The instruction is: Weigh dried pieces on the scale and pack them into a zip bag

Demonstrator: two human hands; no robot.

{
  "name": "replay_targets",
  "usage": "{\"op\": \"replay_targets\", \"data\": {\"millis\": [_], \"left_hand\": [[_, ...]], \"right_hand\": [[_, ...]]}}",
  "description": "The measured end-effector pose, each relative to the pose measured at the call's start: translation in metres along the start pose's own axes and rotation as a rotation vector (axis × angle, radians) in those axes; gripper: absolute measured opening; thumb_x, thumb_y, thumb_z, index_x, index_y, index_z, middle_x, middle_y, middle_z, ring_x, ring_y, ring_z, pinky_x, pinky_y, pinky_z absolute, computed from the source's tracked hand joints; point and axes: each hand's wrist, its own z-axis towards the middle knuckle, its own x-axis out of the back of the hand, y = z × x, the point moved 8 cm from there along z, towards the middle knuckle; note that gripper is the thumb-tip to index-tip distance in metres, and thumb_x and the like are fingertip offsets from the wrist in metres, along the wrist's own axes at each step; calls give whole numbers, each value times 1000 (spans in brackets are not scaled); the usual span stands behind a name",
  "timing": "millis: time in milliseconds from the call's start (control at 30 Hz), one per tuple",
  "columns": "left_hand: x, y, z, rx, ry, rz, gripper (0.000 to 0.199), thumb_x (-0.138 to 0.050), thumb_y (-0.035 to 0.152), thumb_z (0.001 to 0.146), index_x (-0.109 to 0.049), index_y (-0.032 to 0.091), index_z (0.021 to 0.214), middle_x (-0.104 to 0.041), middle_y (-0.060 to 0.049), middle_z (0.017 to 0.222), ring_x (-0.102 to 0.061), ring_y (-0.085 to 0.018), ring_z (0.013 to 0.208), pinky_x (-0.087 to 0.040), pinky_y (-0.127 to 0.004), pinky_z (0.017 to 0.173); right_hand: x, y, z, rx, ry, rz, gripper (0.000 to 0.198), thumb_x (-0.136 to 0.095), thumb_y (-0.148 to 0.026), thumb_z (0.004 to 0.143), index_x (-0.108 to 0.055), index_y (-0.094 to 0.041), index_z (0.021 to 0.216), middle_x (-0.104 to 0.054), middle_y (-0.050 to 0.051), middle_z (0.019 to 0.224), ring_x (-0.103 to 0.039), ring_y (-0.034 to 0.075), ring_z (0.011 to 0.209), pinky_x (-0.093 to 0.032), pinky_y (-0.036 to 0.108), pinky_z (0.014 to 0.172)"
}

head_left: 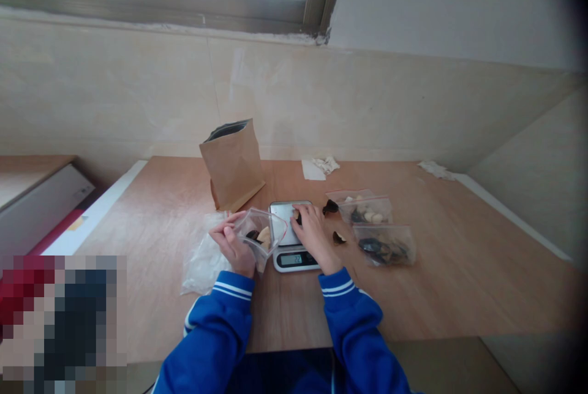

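Observation:
My left hand [235, 247] is closed on a clear zip bag [263, 225], its mouth spread and tilted toward the scale, with dark and pale dried pieces inside. Over the metal plate of a small digital scale [281, 234] is my right hand [310, 228], fingers curled round a dark piece [299, 218] that shows only in part. The scale's display [291, 260] is lit. Two loose dark pieces lie right of the scale: one dark brown piece [330, 206] near its upper corner, and a smaller dark and tan piece [339, 238] lower down.
A brown paper bag [236, 164] stands upright with its top open behind my left hand. Flat clear plastic bags [204, 262] lie at left. Two filled zip bags [372, 207] [388, 246] rest at right. Crumpled white tissue [326, 165] lies near the wall.

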Motion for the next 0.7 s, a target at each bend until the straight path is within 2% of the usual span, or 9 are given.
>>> {"op": "replay_targets", "data": {"millis": [133,267,433,500,600,700], "left_hand": [[1,8,0,-41,39,-62,14,-37,31,95,-42,20,89,-66,-8,92,-62,-19,91,-43,-41,90],[1,8,0,-46,38,-64,12,-37,29,95,-41,20,89,-67,-8,94,-62,-19,93,-43,-41,91],[2,5,0,-33,40,-30,15,-36,34,95,-40,20,89,-67,-10,97,-63,-20,96,-44,-45,93],[1,5,0,-33,39,-22,15,-36,34,95,-40,20,89,-67,-10,98,-63,-21,97,-44,-45,93],[1,4,0,-19,39,-17,15,-36,34,95,-40,20,90,-67,-11,99,-63,-21,98,-45,-45,92],[1,2,0,-18,36,-38,15,-37,35,95,-40,20,92,-66,-10,101,-64,-21,98,-46,-46,91]], "right_hand": [[5,4,-2,-41,17,30,30,-55,-22,86,-60,-19,116,-59,11,107,-54,30,105,-43,46,91],[19,1,0,-51,87,301,31,-61,-21,82,-59,-20,113,-53,9,109,-60,22,94,-50,37,83],[50,-21,3,-89,178,627,34,-70,-37,78,-60,-20,105,-57,7,102,-62,19,87,-53,33,77],[60,-41,5,-75,131,761,35,-71,-39,78,-58,-20,105,-60,6,102,-62,17,83,-54,30,75],[62,-76,7,-4,-47,844,32,-72,-33,77,-59,-21,104,-62,4,103,-61,14,78,-55,27,71],[57,-104,7,102,-134,781,29,-69,-18,77,-60,-22,104,-58,3,107,-60,16,92,-54,28,79]]}}
